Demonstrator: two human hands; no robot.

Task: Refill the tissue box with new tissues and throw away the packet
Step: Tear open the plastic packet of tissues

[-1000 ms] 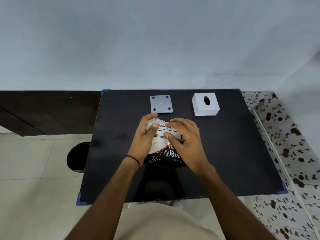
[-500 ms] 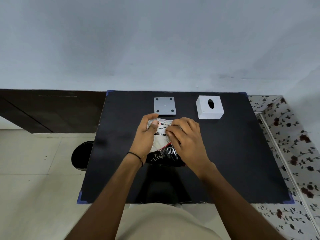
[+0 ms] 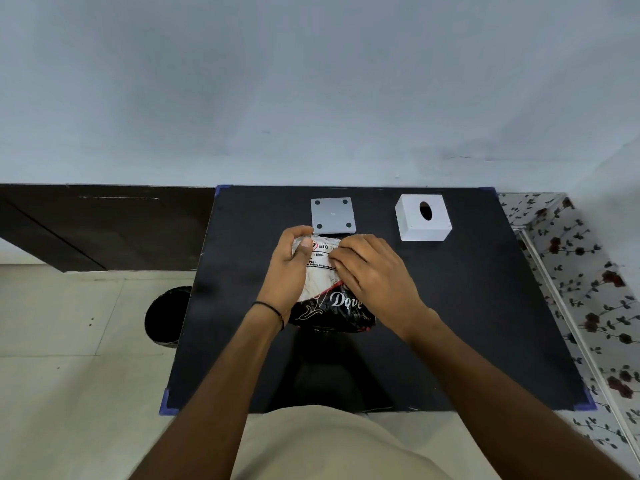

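A tissue packet point(image 3: 329, 299), black and white plastic with printed lettering, lies in the middle of the black table point(image 3: 485, 323). My left hand point(image 3: 292, 268) grips its far left end, thumb on top. My right hand point(image 3: 372, 271) pinches the plastic at its far right end and covers much of it. The white tissue box point(image 3: 423, 218), with an oval slot on top, stands at the back right. Its grey base plate point(image 3: 333, 215), with dark round feet at the corners, lies flat at the back centre, apart from the box.
A black round bin point(image 3: 166, 315) stands on the tiled floor left of the table. A dark wooden cabinet point(image 3: 104, 226) runs along the wall at left. A floral-patterned surface point(image 3: 588, 289) borders the table on the right.
Both hands stay on the packet's far end. My right-hand fingers have curled and shifted slightly along the top of the plastic. The camera has tilted a little.
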